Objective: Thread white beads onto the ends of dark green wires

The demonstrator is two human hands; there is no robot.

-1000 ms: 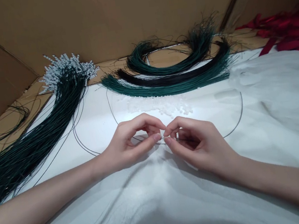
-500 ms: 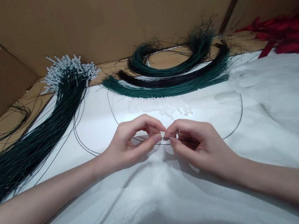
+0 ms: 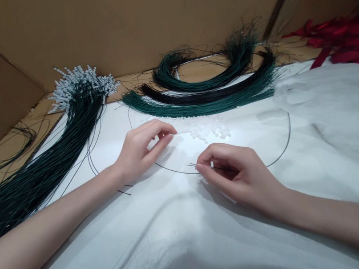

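Many strands in the beaded bundle [image 3: 64, 156] running down from upper left look finished to me, so I judge much done. Near mid-frame on my feed, the right hand [image 3: 234, 166] pinches thin dark wire [image 3: 192, 165], its protruding tips showing no bead. The left hand [image 3: 143, 144] has thumb and forefinger nearly together by the loose white beads [image 3: 207, 128]; I can't tell whether they grip one. Remaining, I'd say: this wire, then the plain bundles [image 3: 201, 97] at upper centre.
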